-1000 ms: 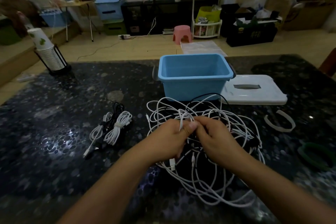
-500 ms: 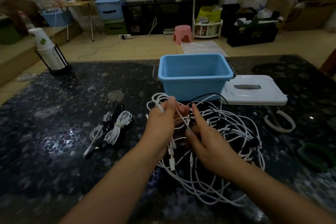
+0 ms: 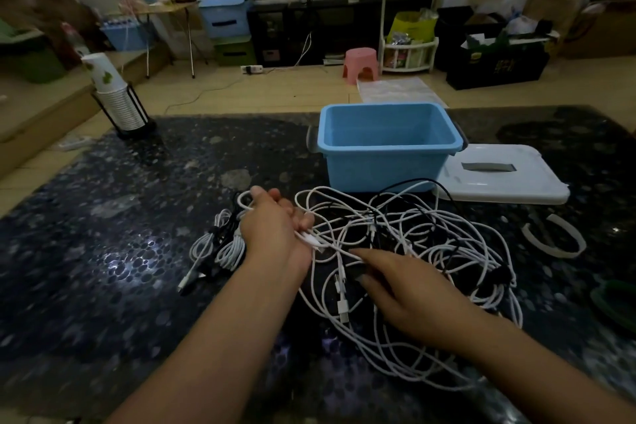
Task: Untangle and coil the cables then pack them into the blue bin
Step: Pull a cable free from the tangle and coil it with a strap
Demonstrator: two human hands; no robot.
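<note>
Tangle of white and black cables [image 3: 406, 251] sits mid-frame on the bench [image 3: 120, 217], just below the blue bin [image 3: 389, 144]. Left hand [image 3: 275, 227] grip pinches a white strand; right hand [image 3: 409, 289] lies spread on the pile. Coiled cables [image 3: 220, 248] left, white lid [image 3: 499, 175] right, cup stack [image 3: 117, 96] upper left.

Home living room; pink stool [image 3: 360, 64]; storage boxes [image 3: 225, 15]
</note>
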